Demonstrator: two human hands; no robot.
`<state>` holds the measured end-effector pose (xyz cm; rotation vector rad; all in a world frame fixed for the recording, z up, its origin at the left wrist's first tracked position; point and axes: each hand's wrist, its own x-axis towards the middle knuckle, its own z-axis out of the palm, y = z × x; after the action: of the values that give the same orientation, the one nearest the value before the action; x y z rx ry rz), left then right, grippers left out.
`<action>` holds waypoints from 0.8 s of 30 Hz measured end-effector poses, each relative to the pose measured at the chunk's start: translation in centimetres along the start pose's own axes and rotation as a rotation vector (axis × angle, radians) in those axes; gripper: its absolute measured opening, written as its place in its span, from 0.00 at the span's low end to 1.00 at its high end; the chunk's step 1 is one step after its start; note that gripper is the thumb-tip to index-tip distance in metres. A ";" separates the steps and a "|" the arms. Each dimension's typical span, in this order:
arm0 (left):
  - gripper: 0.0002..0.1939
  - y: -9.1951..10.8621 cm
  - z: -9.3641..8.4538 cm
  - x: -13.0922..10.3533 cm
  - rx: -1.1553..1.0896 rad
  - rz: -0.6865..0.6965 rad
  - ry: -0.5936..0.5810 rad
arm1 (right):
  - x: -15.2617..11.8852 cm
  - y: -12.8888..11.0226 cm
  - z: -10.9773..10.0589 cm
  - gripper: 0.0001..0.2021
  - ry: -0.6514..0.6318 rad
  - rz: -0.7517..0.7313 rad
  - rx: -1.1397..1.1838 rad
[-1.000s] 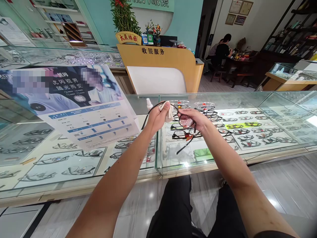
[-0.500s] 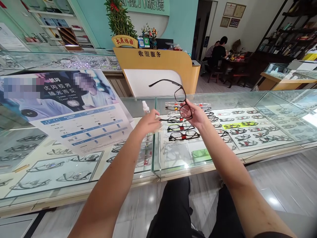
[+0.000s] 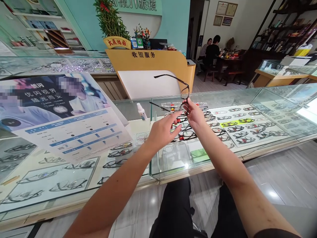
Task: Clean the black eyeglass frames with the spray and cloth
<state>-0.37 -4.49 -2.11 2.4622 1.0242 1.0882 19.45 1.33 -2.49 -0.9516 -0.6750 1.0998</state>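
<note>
My right hand (image 3: 196, 115) holds a pair of dark-framed glasses (image 3: 185, 91) upright above the glass display counter (image 3: 198, 165), pinching the frame at its lower edge. Both temples are unfolded and point left. My left hand (image 3: 162, 131) hovers just below and left of the glasses, fingers spread and stretched toward them, holding nothing that I can see. Rows of spectacle frames (image 3: 237, 127) lie inside the case beneath both hands.
A small white spray bottle (image 3: 142, 111) stands on the counter left of my hands. A large poster (image 3: 61, 112) lies on the glass at left. A yellow cashier desk (image 3: 153, 66) is behind; two people sit at a table (image 3: 210, 49) far back.
My left hand left the white cloth and the counter and rose toward the glasses with fingers spread. My right hand lifted the glasses from wiping level and turned them upright.
</note>
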 end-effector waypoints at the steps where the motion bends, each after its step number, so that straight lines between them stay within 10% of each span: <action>1: 0.25 -0.1 0.1 0.0 0.016 -0.002 0.003 | -0.2 0.1 0.1 0.27 0.004 0.005 0.000; 10: 0.11 -1.9 -1.3 0.7 0.027 -0.156 0.238 | -1.5 -0.2 0.5 0.24 -0.119 -0.044 -0.111; 20: 0.26 -3.3 -3.0 1.3 -0.154 -0.046 0.712 | -3.1 -2.0 0.9 0.11 -0.031 -0.542 -0.250; 24: 0.25 -3.1 -3.0 1.8 -0.383 -0.157 0.809 | -2.6 -2.4 0.4 0.14 -0.107 -0.435 -0.251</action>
<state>-3.32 -1.14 -0.60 1.6089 1.0332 2.0604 19.32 -1.34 -0.20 -0.9046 -1.0705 0.6921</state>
